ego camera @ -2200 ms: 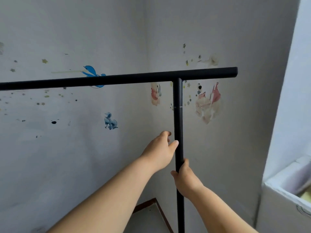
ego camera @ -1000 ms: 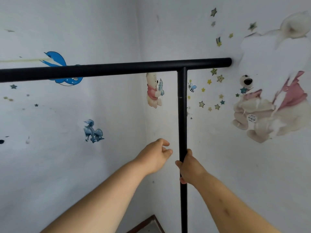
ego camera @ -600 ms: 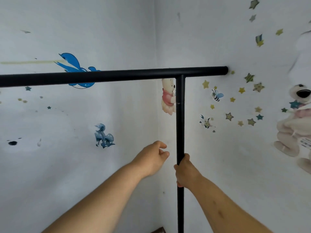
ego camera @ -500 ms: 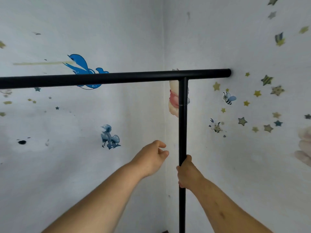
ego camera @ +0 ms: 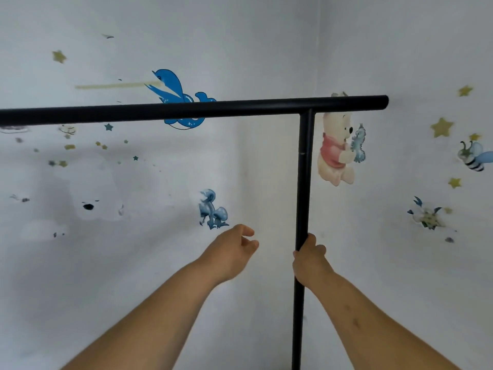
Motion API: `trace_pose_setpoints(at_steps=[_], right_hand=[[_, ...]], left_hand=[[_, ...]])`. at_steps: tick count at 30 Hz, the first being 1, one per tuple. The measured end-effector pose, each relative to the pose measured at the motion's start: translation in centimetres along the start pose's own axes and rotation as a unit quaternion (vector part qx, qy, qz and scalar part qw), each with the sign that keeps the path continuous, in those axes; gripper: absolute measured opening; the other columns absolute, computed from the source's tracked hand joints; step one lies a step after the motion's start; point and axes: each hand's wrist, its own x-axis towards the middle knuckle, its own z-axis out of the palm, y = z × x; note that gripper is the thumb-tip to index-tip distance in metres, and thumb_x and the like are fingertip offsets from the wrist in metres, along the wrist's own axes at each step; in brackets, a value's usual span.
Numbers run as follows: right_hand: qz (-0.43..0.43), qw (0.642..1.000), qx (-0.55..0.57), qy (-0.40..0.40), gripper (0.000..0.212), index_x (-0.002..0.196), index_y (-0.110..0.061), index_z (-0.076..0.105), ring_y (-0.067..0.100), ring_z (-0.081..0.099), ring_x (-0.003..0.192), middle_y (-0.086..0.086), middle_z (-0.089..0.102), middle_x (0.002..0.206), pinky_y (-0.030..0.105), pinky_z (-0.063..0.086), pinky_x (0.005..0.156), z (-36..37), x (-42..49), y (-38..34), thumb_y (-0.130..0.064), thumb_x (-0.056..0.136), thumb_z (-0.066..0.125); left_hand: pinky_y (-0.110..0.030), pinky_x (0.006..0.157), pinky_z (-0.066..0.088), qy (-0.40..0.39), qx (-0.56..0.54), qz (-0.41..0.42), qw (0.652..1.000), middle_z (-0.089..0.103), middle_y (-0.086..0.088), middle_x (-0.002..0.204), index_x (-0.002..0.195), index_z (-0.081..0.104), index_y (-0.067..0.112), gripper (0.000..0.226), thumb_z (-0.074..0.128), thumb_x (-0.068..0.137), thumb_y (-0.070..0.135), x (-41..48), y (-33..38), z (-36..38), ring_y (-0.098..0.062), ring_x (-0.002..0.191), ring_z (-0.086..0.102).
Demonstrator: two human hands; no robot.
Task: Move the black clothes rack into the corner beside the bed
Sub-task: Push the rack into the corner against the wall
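Observation:
The black clothes rack [ego camera: 302,188] stands close to the room corner, its horizontal top bar [ego camera: 186,110] running from the left edge to a free end near the right wall. My right hand [ego camera: 310,259] is wrapped around the rack's upright post at mid height. My left hand [ego camera: 232,249] hovers to the left of the post, not touching it, fingers loosely curled and holding nothing. The rack's base and the bed are out of view.
Two white walls meet in a corner [ego camera: 318,62] just behind the post. They carry cartoon stickers: a blue dolphin [ego camera: 176,94], a bear [ego camera: 337,153], a bee [ego camera: 474,157], mushrooms [ego camera: 212,210] and several stars.
The view has swung left, so the bear sticker now shows to the right of the post. My left hand has drifted further from the post. My right hand keeps its grip.

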Motion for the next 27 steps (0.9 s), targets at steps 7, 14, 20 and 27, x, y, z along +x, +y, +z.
trace_pose_setpoints(at_steps=[7, 14, 20, 27], right_hand=[[0.003, 1.000, 0.015, 0.025, 0.051, 0.143, 0.000, 0.034, 0.029, 0.036, 0.120, 0.022, 0.036, 0.142, 0.026, 0.035, 0.072, -0.5, 3.6, -1.5, -0.006, 0.094, 0.046], [0.011, 0.999, 0.034, -0.019, 0.045, 0.132, -0.003, 0.045, 0.021, 0.034, 0.084, 0.017, 0.044, 0.126, 0.029, 0.025, 0.065, -1.9, 5.5, -3.0, -0.005, 0.087, 0.048], [-0.033, 0.995, 0.089, -0.038, 0.047, 0.135, -0.008, 0.040, 0.029, 0.046, 0.072, 0.012, 0.052, 0.098, 0.034, 0.037, 0.092, -2.5, 6.6, -3.2, -0.016, 0.090, 0.051], [0.056, 0.939, 0.340, 0.012, 0.044, 0.133, 0.004, 0.046, 0.053, 0.052, 0.113, 0.038, 0.049, 0.129, 0.077, 0.031, 0.093, -2.0, 6.7, -4.8, -0.004, 0.091, 0.057]], left_hand=[[-0.029, 0.083, 0.048, 0.028, -0.003, -0.047, 0.998, 0.062, 0.002, 0.117, 0.128, 0.048, 0.024, 0.039, 0.048, 0.092, 0.038, 0.7, -2.3, -1.5, -0.016, 0.103, 0.062], [-0.030, 0.084, 0.049, 0.055, 0.007, -0.086, 0.995, 0.062, 0.001, 0.116, 0.128, 0.048, 0.023, 0.039, 0.048, 0.092, 0.038, 0.6, -4.6, -2.8, -0.018, 0.102, 0.062], [-0.032, 0.089, 0.050, 0.066, 0.008, -0.097, 0.993, 0.062, 0.001, 0.117, 0.129, 0.048, 0.023, 0.040, 0.048, 0.092, 0.037, 1.0, -5.5, -3.1, -0.017, 0.104, 0.062], [-0.031, 0.088, 0.049, 0.067, 0.004, -0.106, 0.992, 0.062, 0.001, 0.117, 0.129, 0.048, 0.022, 0.040, 0.048, 0.092, 0.037, 1.0, -6.2, -3.0, -0.017, 0.105, 0.061]])
